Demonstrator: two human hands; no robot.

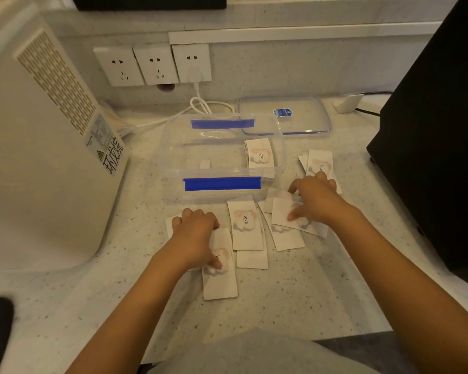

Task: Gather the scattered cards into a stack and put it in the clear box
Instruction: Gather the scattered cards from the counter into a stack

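Several white cards printed with a pink cloud and "love" lie scattered on the speckled counter. One card lies between my hands. My left hand presses down on a card, thumb on its print. My right hand rests with fingers spread over overlapping cards. More cards lie just beyond my right hand. The clear box with blue clips stands open behind the cards, and a small stack of cards sits in its right end.
The box's clear lid lies behind the box. A large white appliance stands at the left, a black box-like object at the right. Wall sockets with a white cable are at the back.
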